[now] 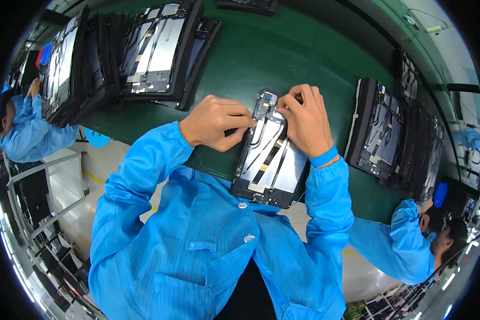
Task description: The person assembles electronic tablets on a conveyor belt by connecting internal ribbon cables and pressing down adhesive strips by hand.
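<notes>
An opened tablet [274, 154] lies at the near edge of the table, its silver battery plates, dark flex cables and small circuit board exposed. My left hand [218, 122] is closed in a pinch, its fingertips touching the tablet's left side near the upper cables. At the upper right of the tablet, my right hand [306, 120] is bent over the circuit board with thumb and fingers pressed together. Whatever lies between the fingertips of either hand is too small or hidden to make out. A blue band [324, 157] circles my right wrist.
Opened tablets stand in stacks [157, 53] on the green table [261, 48] at the far left. Another row of tablets [381, 128] leans on the right. Co-workers in blue sit at the left [34, 130] and right [405, 242]. A thin wire [298, 200] shows by the tablet's lower corner.
</notes>
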`<state>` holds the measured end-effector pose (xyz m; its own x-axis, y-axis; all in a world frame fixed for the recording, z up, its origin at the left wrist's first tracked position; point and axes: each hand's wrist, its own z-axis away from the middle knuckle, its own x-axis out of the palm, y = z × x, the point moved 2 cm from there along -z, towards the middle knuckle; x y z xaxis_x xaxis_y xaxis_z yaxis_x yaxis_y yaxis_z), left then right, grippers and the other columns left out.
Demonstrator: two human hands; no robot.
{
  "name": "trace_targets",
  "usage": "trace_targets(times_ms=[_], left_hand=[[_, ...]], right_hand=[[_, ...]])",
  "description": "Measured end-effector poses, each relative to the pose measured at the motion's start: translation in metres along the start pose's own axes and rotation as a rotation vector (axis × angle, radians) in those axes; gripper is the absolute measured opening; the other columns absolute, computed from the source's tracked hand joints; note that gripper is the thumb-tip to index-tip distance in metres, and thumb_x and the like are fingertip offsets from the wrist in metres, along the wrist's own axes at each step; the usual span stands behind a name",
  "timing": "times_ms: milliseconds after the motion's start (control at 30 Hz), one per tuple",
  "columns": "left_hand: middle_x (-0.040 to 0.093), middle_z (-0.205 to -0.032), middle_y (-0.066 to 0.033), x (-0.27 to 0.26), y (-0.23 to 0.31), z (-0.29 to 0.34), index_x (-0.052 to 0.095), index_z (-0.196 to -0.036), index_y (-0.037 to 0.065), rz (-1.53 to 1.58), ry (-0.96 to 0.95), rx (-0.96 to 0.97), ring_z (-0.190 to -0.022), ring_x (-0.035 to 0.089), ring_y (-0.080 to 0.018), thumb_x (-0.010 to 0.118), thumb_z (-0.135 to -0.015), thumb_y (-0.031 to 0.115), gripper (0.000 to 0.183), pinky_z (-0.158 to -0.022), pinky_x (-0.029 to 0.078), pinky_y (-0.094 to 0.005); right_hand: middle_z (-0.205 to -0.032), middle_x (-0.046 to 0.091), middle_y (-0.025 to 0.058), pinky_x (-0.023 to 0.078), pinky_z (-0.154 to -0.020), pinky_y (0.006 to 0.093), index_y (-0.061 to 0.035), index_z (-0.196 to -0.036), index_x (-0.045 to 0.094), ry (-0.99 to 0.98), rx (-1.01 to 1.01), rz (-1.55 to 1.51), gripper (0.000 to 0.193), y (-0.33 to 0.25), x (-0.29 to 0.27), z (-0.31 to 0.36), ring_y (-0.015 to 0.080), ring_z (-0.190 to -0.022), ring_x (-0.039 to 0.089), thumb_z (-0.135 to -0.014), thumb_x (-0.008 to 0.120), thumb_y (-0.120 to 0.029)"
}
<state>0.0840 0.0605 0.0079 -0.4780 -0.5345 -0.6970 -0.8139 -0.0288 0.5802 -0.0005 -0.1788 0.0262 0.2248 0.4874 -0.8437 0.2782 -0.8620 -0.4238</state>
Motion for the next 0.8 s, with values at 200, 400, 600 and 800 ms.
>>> trace_targets(times_ms=[200,400,600,800], left_hand=[[0.080,-0.097,-0.0060,0.001,-0.008,0.001,0.083,-0.100,0.007,-0.057,0.005,0.118,-0.074,0.074,-0.0239,0.077,-0.077,0.006,0.024,-0.057,0.059,-0.0385],[0.081,-0.099,-0.0064,-0.005,-0.008,0.000,0.083,-0.101,0.007,-0.130,-0.016,0.219,-0.072,0.073,-0.0226,0.077,-0.072,0.006,0.029,-0.055,0.059,-0.0375],[0.078,-0.100,-0.0059,-0.008,-0.010,-0.004,0.080,-0.104,0.005,-0.234,-0.086,0.362,-0.072,0.070,-0.0213,0.080,-0.072,0.011,0.033,-0.057,0.060,-0.0366],[0.075,-0.108,-0.0071,-0.005,-0.020,-0.007,0.080,-0.111,0.004,-0.321,-0.113,0.575,-0.075,0.066,-0.0163,0.084,-0.074,0.020,0.040,-0.055,0.055,-0.0306]], right_hand=[[-0.106,0.062,0.0076,0.048,-0.090,0.0459,-0.0079,-0.101,0.069,0.021,-0.065,0.099,0.021,0.000,0.006,0.001,0.0316,-0.107,0.059,-0.085,0.082,-0.006],[-0.101,0.060,0.0075,0.046,-0.085,0.0441,-0.0084,-0.098,0.066,0.046,-0.071,0.144,0.018,-0.004,0.007,-0.001,0.0306,-0.100,0.057,-0.086,0.078,-0.006],[-0.098,0.059,0.0085,0.047,-0.082,0.0423,-0.0077,-0.098,0.066,0.063,-0.079,0.148,0.018,-0.006,0.006,0.001,0.0298,-0.097,0.058,-0.085,0.077,-0.005],[-0.092,0.061,0.0092,0.050,-0.080,0.0425,-0.0069,-0.098,0.065,0.038,-0.075,0.162,0.017,-0.014,-0.001,0.006,0.0304,-0.094,0.060,-0.086,0.078,-0.006]])
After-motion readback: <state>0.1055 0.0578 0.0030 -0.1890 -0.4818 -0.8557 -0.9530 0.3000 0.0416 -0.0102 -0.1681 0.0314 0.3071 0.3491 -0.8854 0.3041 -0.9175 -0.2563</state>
